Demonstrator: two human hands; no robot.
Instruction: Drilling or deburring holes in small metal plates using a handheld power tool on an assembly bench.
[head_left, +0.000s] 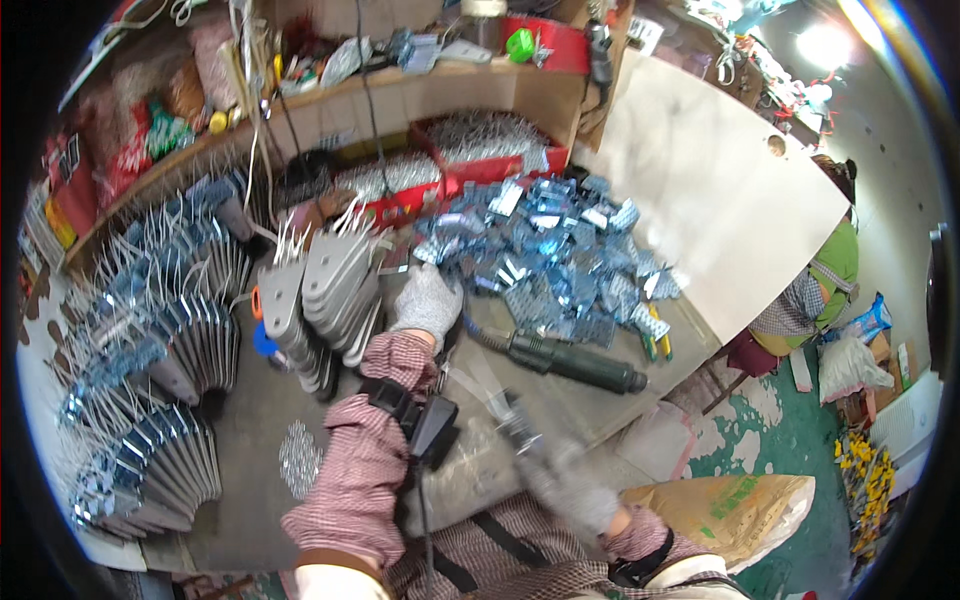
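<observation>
My left hand [428, 302], in a grey knit glove, bends down at the near left edge of a heap of blue translucent plastic pieces [560, 240]. Its fingers look bunched, and what they hold, if anything, is hidden. Beside it on the left stand stacked grey plates [335, 280] with white wires. My right hand [580, 495], also gloved and smeared by motion, is low over the table's front edge. It grips a blurred, dark and silvery handheld tool [516, 425] that points toward the left hand. A dark green cylindrical tool [570, 360] lies between the hands and the heap.
Fanned rows of wired plates with blue parts [175, 350] cover the table's left side. Red bins of small metal parts [490, 135] stand at the back under a cluttered shelf [400, 80]. Small silvery parts [300, 458] lie near my left forearm. A brown sack [730, 510] is at right.
</observation>
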